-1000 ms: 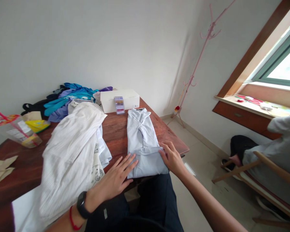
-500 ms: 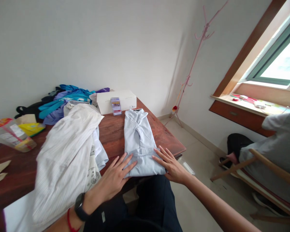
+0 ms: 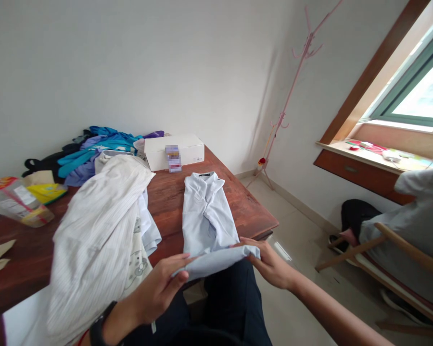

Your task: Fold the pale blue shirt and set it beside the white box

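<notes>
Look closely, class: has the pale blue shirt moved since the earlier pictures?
Yes: the pale blue shirt has slid toward the camera, its collar now farther from the white box.
</notes>
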Motion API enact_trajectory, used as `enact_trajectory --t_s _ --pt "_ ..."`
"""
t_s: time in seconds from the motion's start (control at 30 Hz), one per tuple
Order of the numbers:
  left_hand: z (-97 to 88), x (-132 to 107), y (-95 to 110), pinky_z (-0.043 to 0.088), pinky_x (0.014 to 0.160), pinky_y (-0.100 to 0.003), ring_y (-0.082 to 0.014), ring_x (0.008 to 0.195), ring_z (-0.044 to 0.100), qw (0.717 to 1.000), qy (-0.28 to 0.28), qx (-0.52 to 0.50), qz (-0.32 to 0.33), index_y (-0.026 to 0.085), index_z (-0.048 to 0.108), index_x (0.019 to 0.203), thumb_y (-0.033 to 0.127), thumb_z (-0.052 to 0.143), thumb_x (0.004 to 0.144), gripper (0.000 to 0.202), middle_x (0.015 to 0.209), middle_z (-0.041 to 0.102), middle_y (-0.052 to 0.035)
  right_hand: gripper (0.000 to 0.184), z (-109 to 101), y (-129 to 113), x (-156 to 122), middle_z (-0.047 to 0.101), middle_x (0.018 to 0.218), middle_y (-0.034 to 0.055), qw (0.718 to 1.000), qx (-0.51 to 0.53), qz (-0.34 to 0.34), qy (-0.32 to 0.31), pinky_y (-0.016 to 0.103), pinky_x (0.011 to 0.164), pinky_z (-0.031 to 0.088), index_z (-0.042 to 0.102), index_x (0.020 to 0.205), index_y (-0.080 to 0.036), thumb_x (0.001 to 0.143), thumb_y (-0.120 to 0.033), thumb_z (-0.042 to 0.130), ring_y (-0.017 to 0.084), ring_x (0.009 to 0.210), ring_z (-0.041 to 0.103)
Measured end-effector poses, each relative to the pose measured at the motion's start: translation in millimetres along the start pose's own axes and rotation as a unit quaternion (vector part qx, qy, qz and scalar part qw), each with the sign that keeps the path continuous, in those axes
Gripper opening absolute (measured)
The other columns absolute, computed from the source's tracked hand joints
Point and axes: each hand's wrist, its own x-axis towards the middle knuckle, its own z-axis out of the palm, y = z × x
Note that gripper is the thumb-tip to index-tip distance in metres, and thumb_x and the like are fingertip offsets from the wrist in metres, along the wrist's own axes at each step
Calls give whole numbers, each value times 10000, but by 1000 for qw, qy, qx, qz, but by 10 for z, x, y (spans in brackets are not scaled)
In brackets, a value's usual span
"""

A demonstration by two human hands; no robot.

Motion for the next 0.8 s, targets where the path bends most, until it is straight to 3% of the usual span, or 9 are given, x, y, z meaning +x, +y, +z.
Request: enact_trajectory --t_s 0.1,0.17,0.27,0.33,0.47,0.6,0.67,0.7,0.8 --pt "82 124 -48 590 910 -353 -291 1009 715 974 95 -116 -169 183 781 961 621 425 1013 567 957 782 -74 629 123 27 114 707 826 62 982 132 111 81 324 740 512 717 842 -151 942 -730 493 223 776 634" --pt "133 269 -114 579 937 -377 -302 1028 704 933 153 -199 -259 182 763 906 660 512 952 542 940 770 -75 660 225 96 223 700 818 57 952 213 177 127 311 702 490 713 830 -149 840 -795 581 215 759 614" --pt "164 434 -191 600 884 -424 -299 1019 718 864 142 -358 -324 183 713 1130 683 524 925 572 1021 767 -87 653 328 169 359 709 798 66 905 294 248 183 311 675 488 726 853 -152 751 -795 670 224 749 626" --pt "170 460 -216 617 805 -417 -286 994 735 843 114 -408 -333 212 590 1339 701 473 947 638 1104 759 -91 627 337 176 415 710 776 68 889 314 272 194 306 656 483 727 851 -156 734 -772 696 228 740 634" --pt "236 375 -257 563 996 -424 -287 1175 688 896 126 -350 -244 215 243 1574 602 656 896 883 1357 665 -137 630 260 129 472 700 749 55 902 299 266 161 289 622 452 710 832 -148 731 -770 701 209 702 614" --pt "315 292 -287 376 1205 -499 -325 1498 386 953 165 -208 -148 252 -50 1643 476 726 882 1110 1681 274 -165 640 203 83 525 704 761 47 907 300 244 166 272 603 445 706 844 -146 733 -776 705 187 678 601" --pt "311 290 -279 254 1267 -494 -315 1576 192 967 175 -138 -125 274 -23 1654 437 721 896 1074 1731 119 -115 638 197 76 557 718 786 54 904 304 241 178 270 604 452 707 859 -146 729 -771 715 184 680 605" --pt "298 300 -273 227 1277 -486 -310 1583 165 972 166 -118 -119 276 40 1658 425 718 902 1026 1733 125 -98 629 198 80 575 722 794 58 903 307 241 181 272 605 456 707 868 -148 735 -763 718 188 685 610" --pt "258 358 -277 281 1261 -472 -306 1528 335 979 114 -115 -120 244 355 1589 411 689 923 763 1647 382 -98 567 209 121 638 722 792 65 897 314 251 183 285 608 468 699 872 -163 771 -721 711 208 698 629"
